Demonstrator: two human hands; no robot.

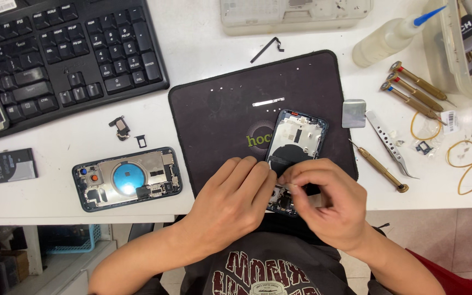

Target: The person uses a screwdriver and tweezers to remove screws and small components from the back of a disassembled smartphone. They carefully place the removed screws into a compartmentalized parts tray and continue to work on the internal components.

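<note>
On the dark rectangular rubber work mat (219,109), both hands pinch at the opened dark-blue phone housing (296,139): left hand (230,205) and right hand (329,205) fingertips closed on its lower end.

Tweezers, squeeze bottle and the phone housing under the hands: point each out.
Tweezers (390,143): head view, mid-shaft.
Squeeze bottle (383,42): head view, body.
Phone housing (297,134): head view, bare upper half.

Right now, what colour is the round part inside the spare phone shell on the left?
Bright blue, the round part in the spare phone shell, clearest in the head view.
</note>
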